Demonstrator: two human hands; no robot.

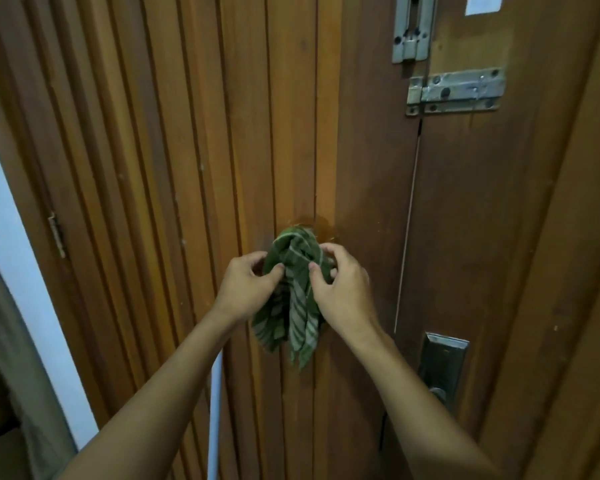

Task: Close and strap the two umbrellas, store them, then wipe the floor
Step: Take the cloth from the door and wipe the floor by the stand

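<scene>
A green cloth with pale stripes point(297, 303) hangs against the wooden door point(174, 140), its top bunched at about mid-height and its ends dangling below. My left hand point(248, 287) pinches the cloth's left side. My right hand point(342, 289) grips its right side, thumb pressed into the folds. Whatever the cloth hangs from is hidden behind it. No umbrella is in view, and the floor is out of sight.
The door has vertical slats. Two metal slide bolts point(456, 90) sit at the upper right, and a metal handle plate point(442, 367) lies low on the right. A white pole point(215, 417) stands under my left forearm. A pale wall point(7, 220) and a hinge point(57, 233) are at the left.
</scene>
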